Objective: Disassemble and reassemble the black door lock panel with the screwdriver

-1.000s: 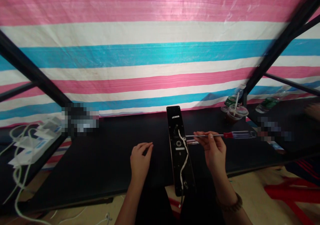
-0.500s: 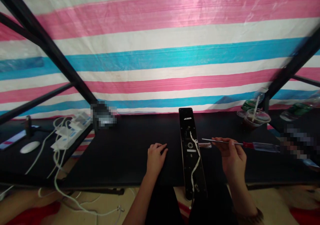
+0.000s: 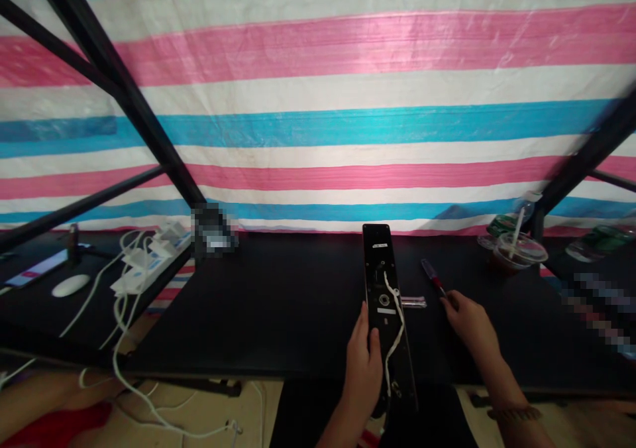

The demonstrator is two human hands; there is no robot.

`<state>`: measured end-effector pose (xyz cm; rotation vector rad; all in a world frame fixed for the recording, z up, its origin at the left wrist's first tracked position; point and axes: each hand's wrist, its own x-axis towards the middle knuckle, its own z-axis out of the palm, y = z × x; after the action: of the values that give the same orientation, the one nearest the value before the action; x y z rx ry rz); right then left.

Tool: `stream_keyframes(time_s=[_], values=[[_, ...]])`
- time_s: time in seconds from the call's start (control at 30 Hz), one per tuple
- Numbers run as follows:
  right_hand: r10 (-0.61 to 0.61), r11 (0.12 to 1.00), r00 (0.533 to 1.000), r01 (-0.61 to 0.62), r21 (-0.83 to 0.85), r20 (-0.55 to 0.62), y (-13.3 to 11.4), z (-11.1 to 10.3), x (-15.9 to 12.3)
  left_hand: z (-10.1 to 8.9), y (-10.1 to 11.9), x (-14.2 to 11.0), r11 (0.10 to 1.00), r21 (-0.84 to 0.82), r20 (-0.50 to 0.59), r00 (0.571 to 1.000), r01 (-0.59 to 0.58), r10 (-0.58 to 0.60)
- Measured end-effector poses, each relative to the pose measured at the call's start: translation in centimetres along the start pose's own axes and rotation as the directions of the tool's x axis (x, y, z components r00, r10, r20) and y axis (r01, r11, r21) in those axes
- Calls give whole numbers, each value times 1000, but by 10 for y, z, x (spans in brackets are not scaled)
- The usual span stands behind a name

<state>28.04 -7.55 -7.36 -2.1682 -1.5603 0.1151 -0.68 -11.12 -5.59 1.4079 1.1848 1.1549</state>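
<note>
The left hand (image 3: 362, 362) curls its fingers round the black door-lock panel (image 3: 378, 269) to steady it, while the right hand (image 3: 470, 325), fingers loosely parted at the panel's four o'clock, seems just beside a red-handled screwdriver (image 3: 431, 276).

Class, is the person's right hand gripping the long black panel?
No: the left hand grips the long black panel, while the right hand is beside it, near a screwdriver.
</note>
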Motion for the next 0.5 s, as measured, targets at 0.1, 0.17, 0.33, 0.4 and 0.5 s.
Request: stream_keyframes(time_s=[0.1, 0.17, 0.33, 0.4, 0.5], values=[[-90, 994, 985, 98, 46, -148, -11, -5, 1, 4, -5, 1, 1000, -22, -12, 1000, 2, -2], [-127, 973, 947, 177, 150, -296, -36, -11, 3, 4, -8, 2, 1000, -30, -24, 1000, -1, 0], [-349, 738, 899, 437, 515, -264, -124, 0, 15, 1, -7, 2, 1000, -22, -30, 1000, -4, 4], [-400, 689, 886, 460, 560, -235, -147, 10, 25, -1, -6, 3, 1000, -15, -24, 1000, -2, 1], [-419, 633, 870, 486, 602, -262, -159, 20, 38, -1, -4, 4, 1000, -15, -13, 1000, 7, -7]])
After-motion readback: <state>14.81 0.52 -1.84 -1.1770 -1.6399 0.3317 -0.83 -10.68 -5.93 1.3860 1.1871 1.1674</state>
